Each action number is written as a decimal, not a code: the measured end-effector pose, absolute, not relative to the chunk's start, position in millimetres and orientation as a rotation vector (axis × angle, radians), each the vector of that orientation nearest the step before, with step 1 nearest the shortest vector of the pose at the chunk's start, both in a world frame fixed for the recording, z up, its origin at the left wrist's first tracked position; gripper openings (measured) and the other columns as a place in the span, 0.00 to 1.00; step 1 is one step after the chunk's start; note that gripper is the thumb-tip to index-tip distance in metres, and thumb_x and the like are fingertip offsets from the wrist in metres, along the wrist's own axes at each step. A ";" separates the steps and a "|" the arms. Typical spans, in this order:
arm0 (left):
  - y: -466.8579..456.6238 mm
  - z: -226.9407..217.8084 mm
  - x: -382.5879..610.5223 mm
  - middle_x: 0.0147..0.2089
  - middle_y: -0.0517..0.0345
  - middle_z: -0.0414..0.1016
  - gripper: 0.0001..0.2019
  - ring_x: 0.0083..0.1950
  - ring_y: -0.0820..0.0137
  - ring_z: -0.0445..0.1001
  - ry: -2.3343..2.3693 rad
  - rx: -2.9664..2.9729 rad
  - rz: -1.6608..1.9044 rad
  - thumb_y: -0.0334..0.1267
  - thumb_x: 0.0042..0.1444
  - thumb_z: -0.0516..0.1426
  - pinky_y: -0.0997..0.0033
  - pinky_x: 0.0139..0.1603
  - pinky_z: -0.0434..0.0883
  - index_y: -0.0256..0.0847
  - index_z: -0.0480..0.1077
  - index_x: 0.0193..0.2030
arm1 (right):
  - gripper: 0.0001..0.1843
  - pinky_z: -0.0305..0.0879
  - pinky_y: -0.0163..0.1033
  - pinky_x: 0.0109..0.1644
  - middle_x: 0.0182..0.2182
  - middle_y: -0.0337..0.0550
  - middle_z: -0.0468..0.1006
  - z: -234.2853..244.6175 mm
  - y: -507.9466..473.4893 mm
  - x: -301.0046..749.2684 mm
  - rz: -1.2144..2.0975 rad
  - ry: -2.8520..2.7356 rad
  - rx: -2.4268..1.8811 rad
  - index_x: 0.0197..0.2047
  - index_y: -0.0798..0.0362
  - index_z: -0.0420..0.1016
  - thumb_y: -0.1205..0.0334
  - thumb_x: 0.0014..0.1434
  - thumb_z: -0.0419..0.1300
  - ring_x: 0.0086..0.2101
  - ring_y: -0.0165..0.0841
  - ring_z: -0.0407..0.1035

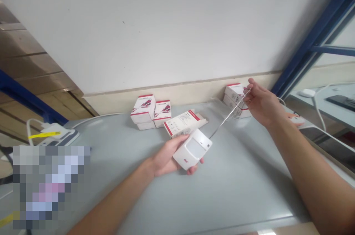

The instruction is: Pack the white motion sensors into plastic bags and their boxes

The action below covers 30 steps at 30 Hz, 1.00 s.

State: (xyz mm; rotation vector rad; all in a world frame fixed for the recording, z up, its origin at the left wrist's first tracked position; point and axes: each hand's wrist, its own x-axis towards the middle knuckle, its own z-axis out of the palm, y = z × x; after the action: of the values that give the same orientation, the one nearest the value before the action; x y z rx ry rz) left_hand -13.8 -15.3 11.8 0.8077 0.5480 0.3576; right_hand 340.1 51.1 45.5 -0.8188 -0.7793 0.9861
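My left hand (165, 156) is shut around a white plastic motion sensor (193, 149), its lens facing up and a small red mark near the lower end. A thin metal rod (230, 113) runs from the sensor's upper corner to my right hand (262, 104), which pinches its far end between fingertips. I cannot tell whether the rod is fixed to the sensor. Just beyond the sensor lies a white and red product box (182, 123) with its flap open. Behind my right hand stand more such boxes (234, 96).
Two more stacks of boxes (142, 111) stand against the white wall (166, 24). All sit on a grey tabletop (222, 183). A blue metal frame (313, 46) rises at right, with a dark-screened tablet (327, 142) below. A cable and a white device with a yellow strap (52, 131) lie at left.
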 end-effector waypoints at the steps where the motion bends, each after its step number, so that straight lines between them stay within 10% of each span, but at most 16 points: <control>1: -15.1 12.2 -14.1 0.43 0.38 0.81 0.29 0.31 0.61 0.79 0.546 0.807 0.354 0.59 0.70 0.50 0.62 0.35 0.69 0.32 0.76 0.55 | 0.13 0.70 0.29 0.30 0.35 0.34 0.76 45.9 50.8 339.4 0.992 -0.779 -0.815 0.45 0.43 0.82 0.63 0.57 0.73 0.31 0.26 0.70; 30: -20.0 9.6 -10.1 0.42 0.37 0.82 0.28 0.28 0.60 0.79 0.569 0.796 0.449 0.58 0.71 0.49 0.63 0.31 0.69 0.33 0.74 0.56 | 0.24 0.60 0.35 0.22 0.32 0.36 0.82 40.3 44.8 315.0 0.635 -0.914 -0.979 0.51 0.43 0.80 0.51 0.52 0.77 0.21 0.27 0.61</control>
State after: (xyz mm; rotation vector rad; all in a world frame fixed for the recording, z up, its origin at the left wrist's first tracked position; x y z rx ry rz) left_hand -10.1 -20.0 9.6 0.7962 0.5695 0.4494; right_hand 315.0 44.8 40.3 -0.9794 -0.9142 0.6349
